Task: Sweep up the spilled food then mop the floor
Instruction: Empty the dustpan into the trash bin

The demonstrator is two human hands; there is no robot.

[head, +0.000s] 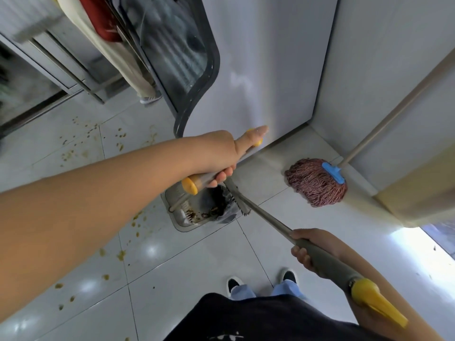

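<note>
The left hand (219, 153) grips the dustpan (194, 212) handle, the right hand (312, 249) grips the broom (270, 217), a mop (317, 183) lies far right, and crumbs (118, 254) dot the floor (197, 262) at left.

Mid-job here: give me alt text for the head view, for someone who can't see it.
Left hand grips the dustpan handle while right hand holds the broom handle, its bristles at the dustpan. Yellowish food bits dot the tiles at left; a reddish mop rests by the wall.
</note>
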